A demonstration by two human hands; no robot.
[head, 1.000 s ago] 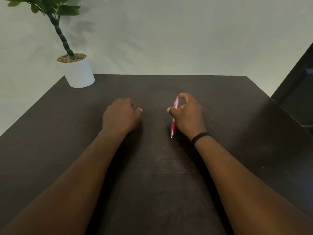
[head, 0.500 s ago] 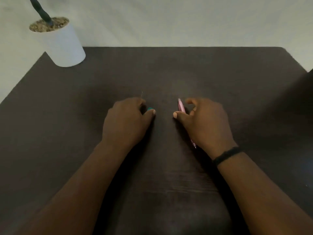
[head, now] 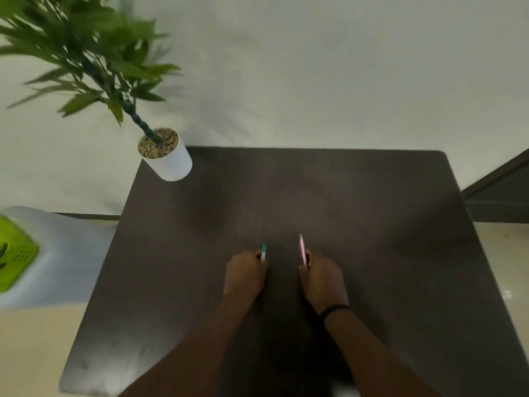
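While gripping one pen per fist, steady both.
Hold teal pen in curled left hand and pink pen in curled right hand, side by side over mid surface; probably lower each flat, well apart, letting go only once resting, to prevent rolling.

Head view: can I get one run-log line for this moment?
left hand: grips small teal item | right hand: grips pink pen | held things: apart | table: potted plant at far left corner
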